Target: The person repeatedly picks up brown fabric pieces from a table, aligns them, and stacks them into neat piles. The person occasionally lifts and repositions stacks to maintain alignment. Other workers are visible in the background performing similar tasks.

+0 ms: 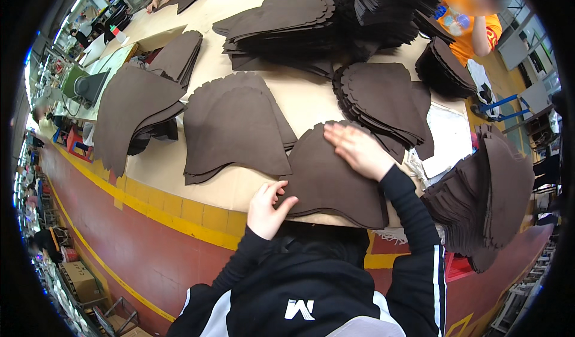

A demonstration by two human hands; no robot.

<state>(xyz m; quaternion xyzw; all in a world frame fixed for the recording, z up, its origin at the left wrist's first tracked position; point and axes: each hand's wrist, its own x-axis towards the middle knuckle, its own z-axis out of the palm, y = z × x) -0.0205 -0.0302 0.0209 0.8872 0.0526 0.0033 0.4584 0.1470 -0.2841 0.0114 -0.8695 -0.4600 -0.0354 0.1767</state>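
Observation:
In front of me on the table lies a dark brown cut piece [329, 178], rounded and notched along its far edge and wavy along its near one. My right hand [359, 148] rests flat on its upper right part, fingers stretched out. By the piece's left edge is my left hand [269, 208], fingers bent and apart, with nothing visible in it. A similar stack of brown pieces [233, 127] lies just left of it. Behind my right hand sits another notched stack [383, 97].
A large pile of brown pieces [287, 23] covers the table's far middle. More stacks lie at the left [138, 109] and right edge [503, 187]. A white sheet [449, 136] lies at the right. Another person in an orange shirt [479, 35] is at the far right.

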